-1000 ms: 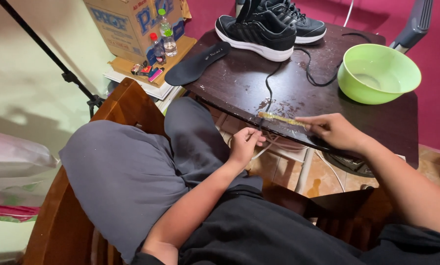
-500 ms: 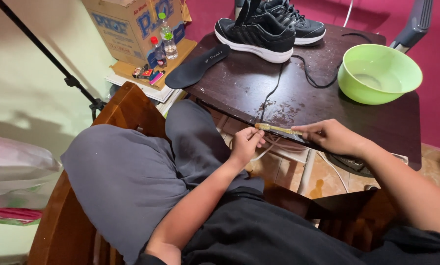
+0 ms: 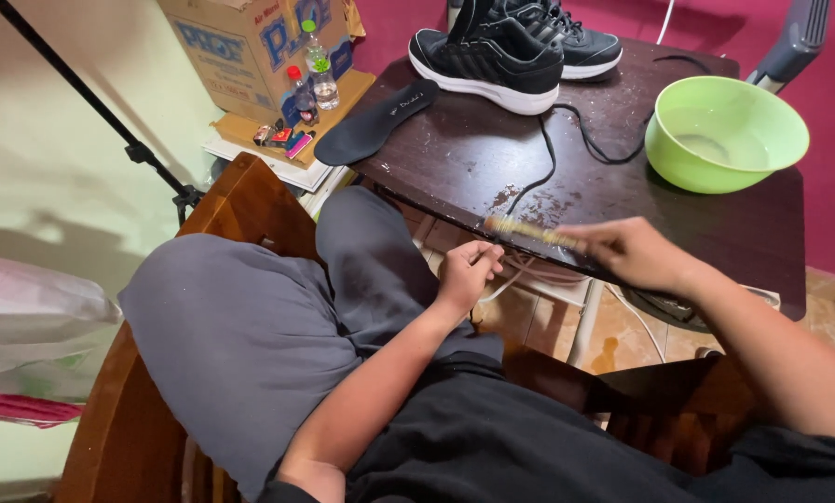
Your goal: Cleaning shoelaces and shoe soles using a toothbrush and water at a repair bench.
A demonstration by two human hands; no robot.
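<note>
Dark wooden table (image 3: 455, 158): the right hand (image 3: 632, 251), now blurred, has swept its gripped brush (image 3: 529, 231) left toward the left hand (image 3: 464, 272), which pinches a lace (image 3: 492, 250).

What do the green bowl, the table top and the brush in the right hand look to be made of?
Bowl: likely plastic, judging by its smooth, even lime colour and soft sheen. Table: seemingly dark varnished wood, glossy, with pale worn flecks. Brush in the right hand: blurred, pale yellowish, perhaps wood or plastic; I cannot tell which.
</note>
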